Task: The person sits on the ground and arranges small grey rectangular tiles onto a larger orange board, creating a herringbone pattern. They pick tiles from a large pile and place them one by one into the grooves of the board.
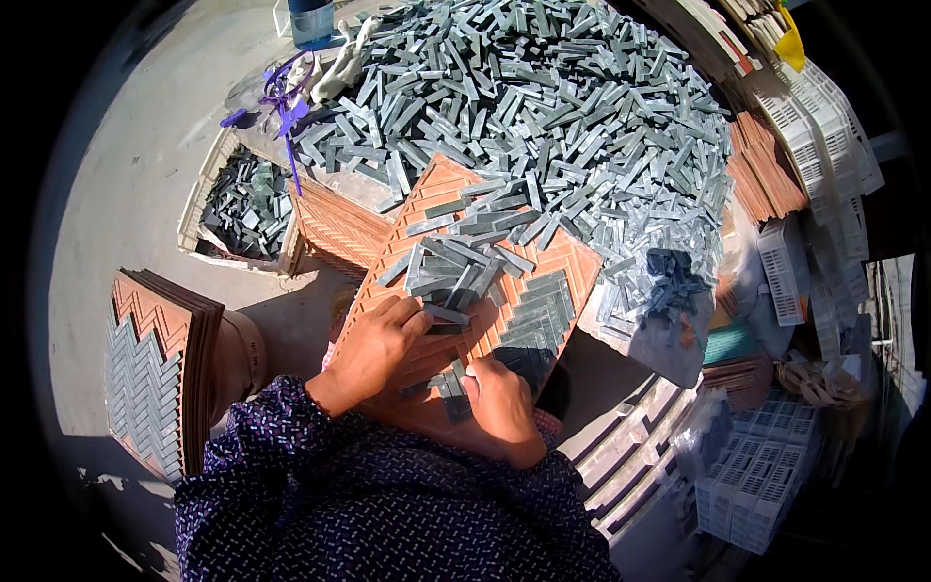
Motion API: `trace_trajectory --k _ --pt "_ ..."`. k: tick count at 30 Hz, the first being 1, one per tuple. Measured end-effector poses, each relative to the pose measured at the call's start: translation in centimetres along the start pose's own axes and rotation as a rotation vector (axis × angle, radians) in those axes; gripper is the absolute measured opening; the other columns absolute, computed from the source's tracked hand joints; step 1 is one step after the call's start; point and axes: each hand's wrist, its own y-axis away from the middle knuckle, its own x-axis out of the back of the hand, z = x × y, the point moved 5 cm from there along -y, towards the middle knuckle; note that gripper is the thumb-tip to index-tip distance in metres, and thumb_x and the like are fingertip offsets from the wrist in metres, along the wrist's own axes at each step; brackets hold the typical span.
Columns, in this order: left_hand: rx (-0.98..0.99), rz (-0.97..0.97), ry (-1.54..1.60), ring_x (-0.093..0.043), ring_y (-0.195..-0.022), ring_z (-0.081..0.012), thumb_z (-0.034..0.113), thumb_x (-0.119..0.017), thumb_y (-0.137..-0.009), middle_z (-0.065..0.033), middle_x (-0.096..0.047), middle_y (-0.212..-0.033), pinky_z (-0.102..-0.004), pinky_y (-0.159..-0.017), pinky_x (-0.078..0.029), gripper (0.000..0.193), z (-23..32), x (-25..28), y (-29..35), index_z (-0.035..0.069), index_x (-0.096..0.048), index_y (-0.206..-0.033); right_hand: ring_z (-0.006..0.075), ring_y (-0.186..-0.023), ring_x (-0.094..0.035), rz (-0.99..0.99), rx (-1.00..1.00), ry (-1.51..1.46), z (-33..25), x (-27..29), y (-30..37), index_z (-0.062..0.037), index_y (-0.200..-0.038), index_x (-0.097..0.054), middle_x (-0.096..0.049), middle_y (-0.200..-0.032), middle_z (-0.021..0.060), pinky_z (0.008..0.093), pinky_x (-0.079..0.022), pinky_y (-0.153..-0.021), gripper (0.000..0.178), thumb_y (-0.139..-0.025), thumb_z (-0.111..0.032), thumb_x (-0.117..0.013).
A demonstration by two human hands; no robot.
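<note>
An orange tray [582,262] with herringbone slots lies across my lap. Grey stone strips [533,320] fill its right side in a zigzag pattern, and a loose heap of more strips [456,267] rests on its upper middle. My left hand [373,354] is closed at the heap's near edge, its fingertips pinching the end of a grey stone strip [446,315]. Low on the tray, my right hand [504,407] is closed with its fingertips down by a few laid strips [451,393]. Whatever it grips is hidden by the fingers.
A large pile of stone strips [543,107] covers the table ahead. At left stand a crate of dark pieces [247,209] and a stack of trays [160,373], the front one filled. White plastic baskets [756,475] and more orange trays [766,170] are at right.
</note>
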Motion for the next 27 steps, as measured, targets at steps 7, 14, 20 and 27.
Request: trace_trajectory --k 7,14,20,27 --pt "0.202 0.079 0.194 -0.06 -0.085 -0.0353 0.005 -0.07 -0.074 -0.0155 -0.059 -0.091 -0.04 -0.073 -0.05 0.027 0.4 -3.9 5.7 0.001 -0.058 -0.097 0.0334 -0.086 -0.061 -0.082 0.219 -0.169 0.3 -0.1 -1.7 -0.0042 -0.109 -0.061 -0.062 -0.096 0.0138 0.0398 -0.05 -0.071 0.032 -0.077 -0.005 -0.068" --pt "0.221 0.072 0.239 -0.06 -0.084 -0.036 0.002 -0.068 -0.074 -0.0159 -0.06 -0.092 -0.0406 -0.072 -0.051 0.025 0.8 -4.5 6.3 0.001 -0.058 -0.097 0.0334 -0.086 -0.06 -0.089 0.236 -0.152 0.9 0.0 -0.9 -0.005 -0.114 -0.061 -0.062 -0.098 0.0135 0.0398 -0.05 -0.072 0.035 -0.079 -0.005 -0.067" --pt "0.189 0.042 0.184 -0.06 -0.084 -0.0345 0.001 -0.066 -0.074 -0.0157 -0.059 -0.091 -0.0401 -0.071 -0.051 0.024 1.4 -4.8 5.9 0.0 -0.059 -0.097 0.0335 -0.085 -0.061 -0.063 0.284 -0.194 1.2 -0.6 -1.0 -0.0044 -0.114 -0.061 -0.062 -0.098 0.0136 0.0395 -0.05 -0.071 0.034 -0.08 -0.005 -0.065" --pt "0.163 0.067 0.184 -0.061 -0.085 -0.0327 -0.001 -0.065 -0.073 -0.0145 -0.06 -0.093 -0.0386 -0.071 -0.052 0.027 2.1 -3.3 5.1 0.0 -0.061 -0.099 0.0341 -0.085 -0.061 0.204 0.264 -0.12 -0.9 1.8 -3.9 -0.0018 -0.105 -0.059 -0.061 -0.096 0.0142 0.0395 -0.05 -0.071 0.028 -0.078 -0.003 -0.067"
